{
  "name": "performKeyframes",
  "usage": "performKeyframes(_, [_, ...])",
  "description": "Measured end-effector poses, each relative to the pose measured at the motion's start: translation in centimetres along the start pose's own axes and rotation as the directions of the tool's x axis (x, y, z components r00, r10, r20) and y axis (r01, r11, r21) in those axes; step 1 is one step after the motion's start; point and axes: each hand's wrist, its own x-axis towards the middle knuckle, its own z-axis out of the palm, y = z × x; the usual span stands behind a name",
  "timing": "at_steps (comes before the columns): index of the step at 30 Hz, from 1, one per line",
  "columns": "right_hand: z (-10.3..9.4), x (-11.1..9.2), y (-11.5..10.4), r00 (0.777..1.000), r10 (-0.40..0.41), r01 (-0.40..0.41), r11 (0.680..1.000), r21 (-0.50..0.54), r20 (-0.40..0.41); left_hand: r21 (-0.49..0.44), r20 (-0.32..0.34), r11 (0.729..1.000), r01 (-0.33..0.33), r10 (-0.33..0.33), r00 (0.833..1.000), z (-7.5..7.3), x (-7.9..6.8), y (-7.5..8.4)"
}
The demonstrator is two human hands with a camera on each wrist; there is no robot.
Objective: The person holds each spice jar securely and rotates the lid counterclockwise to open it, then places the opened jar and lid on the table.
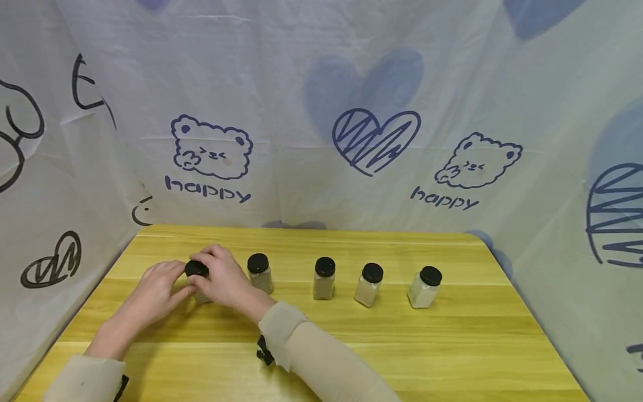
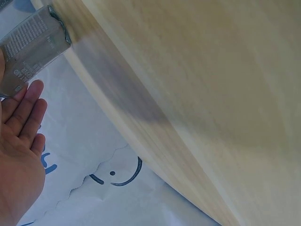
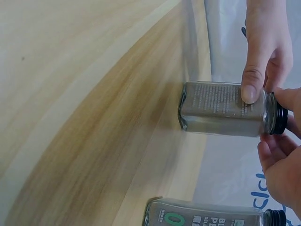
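Note:
At the table's left, both hands are on one square glass spice jar [image 3: 221,108] filled with grey-brown powder. My left hand [image 1: 156,290] holds its upper body, the thumb laid over the printed side just below the neck. In the left wrist view the other fingers [image 2: 30,110] of that hand reach along the jar [image 2: 35,47]. Coming in from the right, my right hand [image 1: 226,279] grips the black lid [image 3: 280,114] between thumb and fingers. The jar stands upright with its base at the tabletop, and the lid is on the neck.
Beside the right hand stands a second dark-filled jar [image 1: 260,273]. Farther right are a brownish jar [image 1: 324,278], a beige-filled jar [image 1: 369,285] and a white-filled jar [image 1: 425,287], all black-lidded. The wooden table [image 1: 452,346] meets a printed cloth [image 1: 291,184] behind.

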Motion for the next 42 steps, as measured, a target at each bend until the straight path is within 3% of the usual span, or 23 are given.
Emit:
performKeyframes(7, [-0.3,0.0,-0.1,0.998,-0.053,0.052,0.998,0.017,0.026,0.018,-0.001,1.0,-0.007,0.007,1.0,0.1,0.0,0.0])
performKeyframes(15, [-0.4,-0.2,0.0,0.997,-0.055,0.053,0.998,0.038,0.051,0.022,-0.01,1.0,-0.01,0.011,1.0,0.2,0.1,0.0])
performKeyframes(33, [-1.3,-0.9,-0.3,0.996,-0.079,0.083,0.992,0.098,-0.044,0.019,-0.055,0.999,-0.042,0.043,0.998,0.2,0.0,-0.1])
performKeyframes(42, [-2.6,-2.9,0.0,0.992,-0.091,0.102,0.985,0.138,-0.087,0.004,0.009,1.0,0.02,-0.02,1.0,0.1,0.2,0.2])
